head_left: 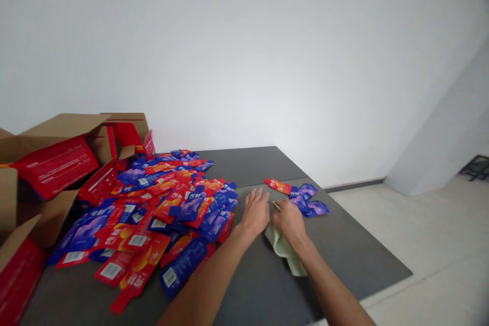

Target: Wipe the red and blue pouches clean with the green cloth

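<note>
My left hand [256,210] lies flat on the dark grey table [248,285], fingers stretched forward, just right of a big heap of red and blue sachets [191,206]. Beside it, my right hand [289,218] is closed on a pale green cloth [280,244] that trails back toward me over the tabletop. A small whitish edge pokes out by the right thumb, perhaps part of the cloth. Just beyond the right hand lie a red sachet [278,185] and several blue sachets [307,199].
Open red and brown cardboard boxes [59,163] crowd the table's left side. A white wall [244,61] stands behind the table. To the right, the table edge drops to a pale floor [412,224], with a dark metal frame [476,167] at the far right.
</note>
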Action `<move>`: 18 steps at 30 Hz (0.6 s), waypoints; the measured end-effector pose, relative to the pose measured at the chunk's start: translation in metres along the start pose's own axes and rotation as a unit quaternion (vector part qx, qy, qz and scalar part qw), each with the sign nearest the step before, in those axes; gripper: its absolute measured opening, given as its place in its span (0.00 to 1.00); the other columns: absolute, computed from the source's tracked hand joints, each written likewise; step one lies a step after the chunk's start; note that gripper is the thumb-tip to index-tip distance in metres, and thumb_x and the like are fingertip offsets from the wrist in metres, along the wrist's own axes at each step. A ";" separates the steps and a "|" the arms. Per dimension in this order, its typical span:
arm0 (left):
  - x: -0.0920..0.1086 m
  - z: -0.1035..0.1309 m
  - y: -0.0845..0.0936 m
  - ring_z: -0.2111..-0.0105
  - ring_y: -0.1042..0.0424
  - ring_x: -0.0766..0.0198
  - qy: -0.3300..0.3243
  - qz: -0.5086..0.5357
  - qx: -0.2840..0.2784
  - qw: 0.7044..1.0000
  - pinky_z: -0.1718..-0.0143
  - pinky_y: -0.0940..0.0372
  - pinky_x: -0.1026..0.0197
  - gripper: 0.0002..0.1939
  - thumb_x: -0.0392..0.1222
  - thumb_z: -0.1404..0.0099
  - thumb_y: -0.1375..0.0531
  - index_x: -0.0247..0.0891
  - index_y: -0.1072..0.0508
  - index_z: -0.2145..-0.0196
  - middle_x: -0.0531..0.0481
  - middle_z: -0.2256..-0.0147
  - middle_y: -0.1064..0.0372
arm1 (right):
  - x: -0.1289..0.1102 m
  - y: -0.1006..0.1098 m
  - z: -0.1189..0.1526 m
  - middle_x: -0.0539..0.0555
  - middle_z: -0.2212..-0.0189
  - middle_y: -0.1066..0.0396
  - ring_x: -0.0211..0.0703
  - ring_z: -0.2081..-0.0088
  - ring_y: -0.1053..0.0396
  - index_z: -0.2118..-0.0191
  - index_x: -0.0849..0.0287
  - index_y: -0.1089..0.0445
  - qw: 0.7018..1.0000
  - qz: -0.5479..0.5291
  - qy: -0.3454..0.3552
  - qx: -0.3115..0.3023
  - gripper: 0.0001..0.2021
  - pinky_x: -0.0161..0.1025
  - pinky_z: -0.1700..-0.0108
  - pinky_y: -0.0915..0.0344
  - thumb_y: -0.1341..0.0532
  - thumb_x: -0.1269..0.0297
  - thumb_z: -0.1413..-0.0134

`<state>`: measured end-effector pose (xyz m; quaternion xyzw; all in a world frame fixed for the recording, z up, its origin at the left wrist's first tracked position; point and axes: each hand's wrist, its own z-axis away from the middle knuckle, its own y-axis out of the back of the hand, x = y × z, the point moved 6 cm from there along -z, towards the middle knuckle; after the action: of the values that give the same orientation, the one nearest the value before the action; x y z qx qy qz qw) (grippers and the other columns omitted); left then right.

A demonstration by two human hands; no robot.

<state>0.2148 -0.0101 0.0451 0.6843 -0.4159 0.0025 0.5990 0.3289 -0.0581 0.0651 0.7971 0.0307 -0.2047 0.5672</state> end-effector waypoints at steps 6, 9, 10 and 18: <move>0.018 -0.059 -0.055 0.32 0.55 0.45 -0.009 0.009 -0.094 0.995 0.35 0.53 0.41 0.30 0.41 0.31 0.53 0.37 0.45 0.33 0.39 0.31 0.54 | 0.043 -0.009 -0.023 0.64 0.62 0.23 0.49 0.62 0.24 0.63 0.61 0.23 0.998 0.016 -0.065 0.000 0.13 0.37 0.62 0.35 0.45 0.67 0.40; 0.018 -0.084 -0.075 0.31 0.59 0.45 -0.014 0.004 -0.118 0.993 0.36 0.51 0.39 0.32 0.42 0.33 0.52 0.41 0.48 0.32 0.41 0.29 0.58 | 0.055 -0.016 -0.027 0.65 0.60 0.23 0.49 0.63 0.23 0.63 0.61 0.23 0.996 0.025 -0.084 -0.005 0.14 0.38 0.63 0.35 0.47 0.67 0.39; 0.017 -0.089 -0.080 0.31 0.60 0.44 -0.015 0.001 -0.125 0.992 0.37 0.51 0.38 0.33 0.43 0.33 0.51 0.42 0.49 0.31 0.41 0.29 0.59 | 0.057 -0.018 -0.027 0.65 0.60 0.24 0.49 0.62 0.23 0.62 0.60 0.24 0.996 0.026 -0.087 -0.006 0.14 0.38 0.63 0.35 0.48 0.66 0.38; 0.004 -0.087 -0.089 0.31 0.59 0.40 -0.041 -0.031 -0.151 0.987 0.37 0.56 0.34 0.29 0.52 0.31 0.52 0.47 0.41 0.34 0.45 0.31 0.52 | 0.059 -0.021 -0.023 0.66 0.58 0.25 0.50 0.59 0.24 0.60 0.61 0.25 0.995 0.028 -0.099 -0.007 0.16 0.40 0.61 0.34 0.50 0.65 0.36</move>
<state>0.3112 0.0533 -0.0014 0.5979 -0.4143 -0.1076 0.6776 0.3840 -0.0402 0.0315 0.7693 -0.0467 -0.2664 0.5788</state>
